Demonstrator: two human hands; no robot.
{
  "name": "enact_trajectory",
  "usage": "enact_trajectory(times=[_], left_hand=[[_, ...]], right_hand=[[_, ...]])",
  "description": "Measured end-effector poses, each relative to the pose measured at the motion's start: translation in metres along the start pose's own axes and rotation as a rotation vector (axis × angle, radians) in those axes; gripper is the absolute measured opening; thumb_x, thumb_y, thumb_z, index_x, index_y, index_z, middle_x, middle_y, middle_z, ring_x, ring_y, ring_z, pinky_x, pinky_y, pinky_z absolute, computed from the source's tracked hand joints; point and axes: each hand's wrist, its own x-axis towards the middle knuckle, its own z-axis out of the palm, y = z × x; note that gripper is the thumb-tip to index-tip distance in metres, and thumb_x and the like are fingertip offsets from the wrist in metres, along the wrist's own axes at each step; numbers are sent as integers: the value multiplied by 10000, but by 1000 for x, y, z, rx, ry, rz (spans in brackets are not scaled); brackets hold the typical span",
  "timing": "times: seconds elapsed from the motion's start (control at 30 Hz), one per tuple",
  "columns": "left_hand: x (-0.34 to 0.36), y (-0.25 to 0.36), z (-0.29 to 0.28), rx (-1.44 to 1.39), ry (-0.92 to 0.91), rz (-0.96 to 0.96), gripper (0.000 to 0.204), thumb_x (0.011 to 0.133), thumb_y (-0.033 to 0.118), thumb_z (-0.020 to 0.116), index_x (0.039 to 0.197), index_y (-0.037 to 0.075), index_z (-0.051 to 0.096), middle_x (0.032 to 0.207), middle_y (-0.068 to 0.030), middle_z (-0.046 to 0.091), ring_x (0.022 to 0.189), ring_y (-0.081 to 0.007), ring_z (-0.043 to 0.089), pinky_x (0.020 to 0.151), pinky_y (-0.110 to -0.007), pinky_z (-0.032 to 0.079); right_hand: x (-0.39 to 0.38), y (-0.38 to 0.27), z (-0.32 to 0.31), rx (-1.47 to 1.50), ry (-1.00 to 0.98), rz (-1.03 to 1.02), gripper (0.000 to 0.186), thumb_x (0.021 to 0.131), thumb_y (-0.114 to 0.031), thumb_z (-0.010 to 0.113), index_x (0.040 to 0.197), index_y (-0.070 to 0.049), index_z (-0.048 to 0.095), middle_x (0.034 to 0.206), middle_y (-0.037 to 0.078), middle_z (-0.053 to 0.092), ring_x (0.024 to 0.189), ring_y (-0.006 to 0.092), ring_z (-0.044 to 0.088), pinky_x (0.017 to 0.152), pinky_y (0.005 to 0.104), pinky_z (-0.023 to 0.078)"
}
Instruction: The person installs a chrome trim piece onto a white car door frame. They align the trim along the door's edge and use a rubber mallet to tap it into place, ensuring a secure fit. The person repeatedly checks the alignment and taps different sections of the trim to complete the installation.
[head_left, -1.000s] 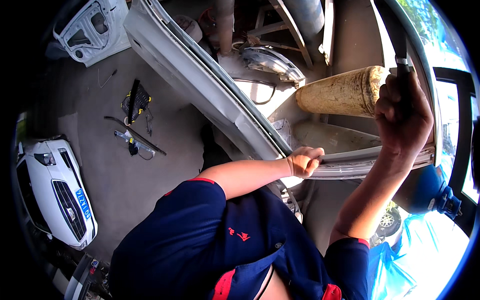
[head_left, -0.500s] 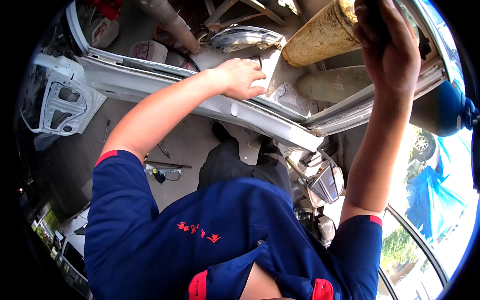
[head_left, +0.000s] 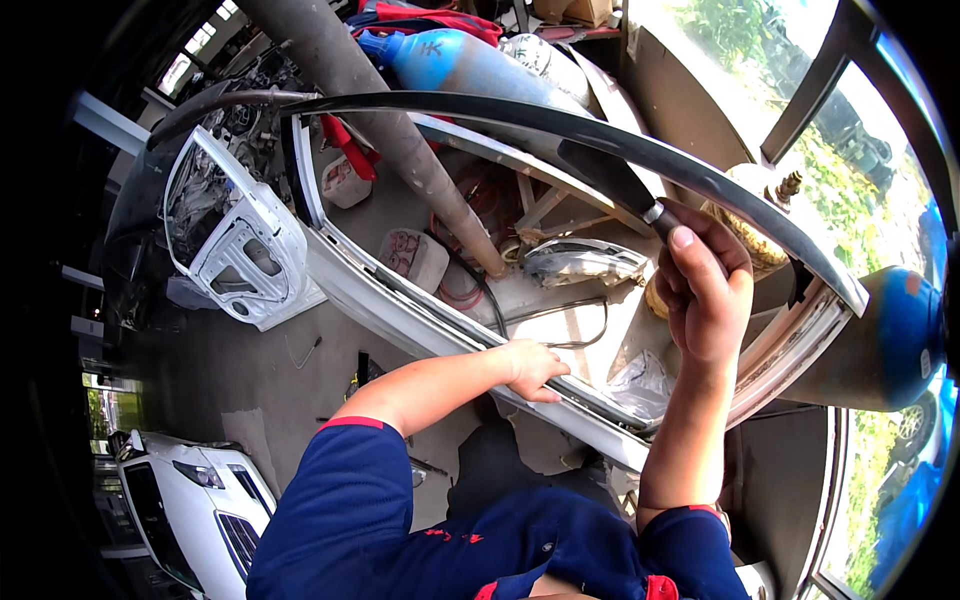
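Black is the blade of the one flat, broad scraper-like tool [head_left: 606, 178], which sits just under the upper edge of one door frame [head_left: 362, 298], right of its middle; whether blade and edge touch I cannot tell. The tool narrows to a bright metal collar below the blade, then a dark handle. One right hand [head_left: 708, 285] has its grip closed around that handle, thumb uppermost. One left hand [head_left: 530, 370] lies at the frame's lower edge, fingers partly extended; whether its grip pinches the edge I cannot tell. The frame is pale, with one glossy black strip [head_left: 560, 120] arching along its top edge.

Through the opening show one headlamp [head_left: 585, 262], one slanting pole [head_left: 400, 130] and two whitish containers [head_left: 413, 262]. Two blue cylinders [head_left: 905, 340] appear farther out, one past the top edge, one past the right corner. Beyond the left corner stands one white door shell [head_left: 285, 250], and below it one white car [head_left: 190, 510].
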Motion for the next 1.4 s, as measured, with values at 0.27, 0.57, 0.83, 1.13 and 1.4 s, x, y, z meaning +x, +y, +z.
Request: enact_trajectory(times=[0.27,0.57,0.83,1.13,1.4], left_hand=[[17,-3,19,11,76,247,709,945,456,578,1436,-38,447,1456,-241,505,1346,-376,501,1146,-472,382],[25,3,4,-34,-19,244,629,948,435,570,1375,-20,485,1354,-246,571,1263,-397,549,1102,-464,417],[27,10,-3,-71,-94,171,640,928,416,605,1389,-11,486,1376,-242,570,1284,-381,552,1105,-455,420],[36,10,3,-94,-67,214,608,925,397,595,1361,-13,487,1320,-232,597,1203,-396,590,1059,-474,446],[43,6,5,-122,-111,205,642,979,441,540,1420,-18,457,1349,-228,588,1225,-404,567,1082,-467,428]], right_hand=[[-17,0,9,-59,49,-45,390,952,-175,662,1225,101,613,747,-36,518,567,24,385,479,190,310],[-3,-29,4,14,37,45,309,966,-159,613,1202,41,594,736,-45,467,529,29,320,442,182,265],[10,-29,-7,28,-67,110,302,967,-161,617,1201,30,592,770,-30,481,570,46,355,459,191,285],[-2,-25,4,74,49,184,335,976,-198,620,1213,36,586,718,-21,436,557,44,338,429,192,253],[-6,-5,13,187,66,257,367,980,-223,619,1239,32,569,722,-40,425,553,49,334,442,198,270]])
